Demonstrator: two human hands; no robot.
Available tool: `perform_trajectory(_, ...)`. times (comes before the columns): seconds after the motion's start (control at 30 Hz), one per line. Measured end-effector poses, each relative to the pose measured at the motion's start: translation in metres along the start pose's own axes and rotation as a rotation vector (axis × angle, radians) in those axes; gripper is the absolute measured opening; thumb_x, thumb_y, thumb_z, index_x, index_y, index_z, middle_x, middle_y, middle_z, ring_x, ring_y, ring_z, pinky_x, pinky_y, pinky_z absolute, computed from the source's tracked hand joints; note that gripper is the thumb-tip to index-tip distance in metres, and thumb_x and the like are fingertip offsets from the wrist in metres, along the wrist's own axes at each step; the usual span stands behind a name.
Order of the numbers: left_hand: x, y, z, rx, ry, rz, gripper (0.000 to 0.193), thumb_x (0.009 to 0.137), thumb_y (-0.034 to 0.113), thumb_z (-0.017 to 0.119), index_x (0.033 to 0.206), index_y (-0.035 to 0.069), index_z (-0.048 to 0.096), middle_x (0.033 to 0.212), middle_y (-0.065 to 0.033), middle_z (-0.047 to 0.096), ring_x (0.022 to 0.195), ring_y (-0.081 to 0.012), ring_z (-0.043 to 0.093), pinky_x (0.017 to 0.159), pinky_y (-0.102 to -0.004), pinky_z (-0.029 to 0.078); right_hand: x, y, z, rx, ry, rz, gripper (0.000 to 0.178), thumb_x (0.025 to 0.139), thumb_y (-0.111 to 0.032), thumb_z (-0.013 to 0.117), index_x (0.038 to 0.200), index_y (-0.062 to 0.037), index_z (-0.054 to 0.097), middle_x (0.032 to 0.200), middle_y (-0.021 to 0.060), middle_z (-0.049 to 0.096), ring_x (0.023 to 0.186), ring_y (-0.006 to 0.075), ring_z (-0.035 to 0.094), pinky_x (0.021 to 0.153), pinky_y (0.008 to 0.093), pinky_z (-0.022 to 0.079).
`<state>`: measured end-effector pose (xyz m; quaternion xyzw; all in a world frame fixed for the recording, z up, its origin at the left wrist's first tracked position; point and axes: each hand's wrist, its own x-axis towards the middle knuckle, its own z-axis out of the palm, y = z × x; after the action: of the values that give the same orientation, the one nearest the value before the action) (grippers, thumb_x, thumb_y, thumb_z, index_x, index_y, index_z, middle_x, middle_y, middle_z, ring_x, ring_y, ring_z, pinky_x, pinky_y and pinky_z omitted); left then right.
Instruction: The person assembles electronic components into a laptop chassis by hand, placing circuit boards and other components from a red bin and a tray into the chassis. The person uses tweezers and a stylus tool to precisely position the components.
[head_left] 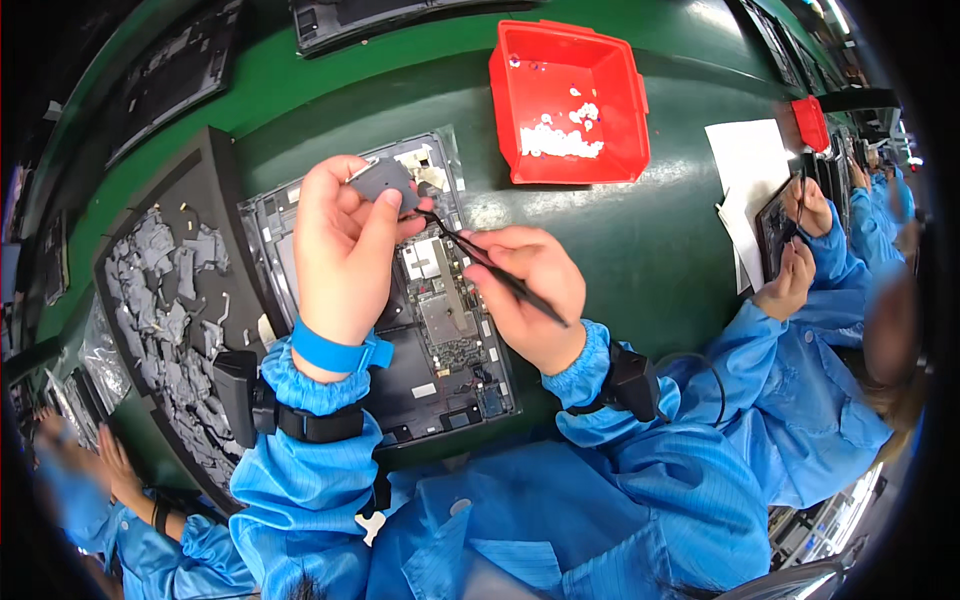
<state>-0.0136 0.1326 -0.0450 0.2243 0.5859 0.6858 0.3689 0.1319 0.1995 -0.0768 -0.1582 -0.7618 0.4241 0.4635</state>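
Between the thumb and fingers of my left hand [340, 240] is a small flat grey piece [383, 181], held above an opened device casing [410, 375]. My right hand [535, 290] grips black tweezers [500, 272], whose tips reach the lower edge of the grey piece, near my left fingertips. Below both hands the casing shows a circuit board [445, 320] with silvery shields and white labels. My left hand covers part of the casing's upper left. A blue band [335, 350] circles my left wrist.
At the left, a dark foam tray [225, 190] holds many similar grey pieces. A red bin [625, 110] with small white bits stands beyond my right hand. White paper sheets [745, 180] lie farther right. A co-worker's hands [790, 280] handle another device at right; another person's hands [115, 465] are at lower left.
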Motion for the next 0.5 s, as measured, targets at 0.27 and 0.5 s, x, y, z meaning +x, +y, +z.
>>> perform_trajectory(0.27, -0.0009, 0.0002, -0.0012, 0.028, -0.003, 0.000, 0.027, 0.088, -0.003, 0.044, 0.113, 0.002, 0.035, 0.099, -0.0168, 0.057, 0.087, -0.0269, 0.062, 0.074, -0.0315, 0.054, -0.0014, -0.0084, -0.0012, 0.656, 0.222, 0.653, 0.011, 0.086, 0.000, 0.052, 0.089, 0.0041, 0.043, 0.098, 0.0224, 0.055, 0.089, 0.0285, 0.060, 0.078, 0.0377, 0.054)
perform_trajectory(0.5, -0.0023, 0.0010, 0.0005, 0.037, -0.016, -0.001, 0.026, 0.088, -0.002, 0.045, 0.112, 0.002, 0.037, 0.098, -0.0169, 0.057, 0.086, -0.0266, 0.062, 0.074, -0.0320, 0.053, 0.0002, -0.0063, -0.0026, 0.597, 0.202, 0.643, 0.012, 0.084, -0.001, 0.054, 0.085, 0.0042, 0.043, 0.095, 0.0238, 0.056, 0.085, 0.0281, 0.061, 0.075, 0.0380, 0.055)
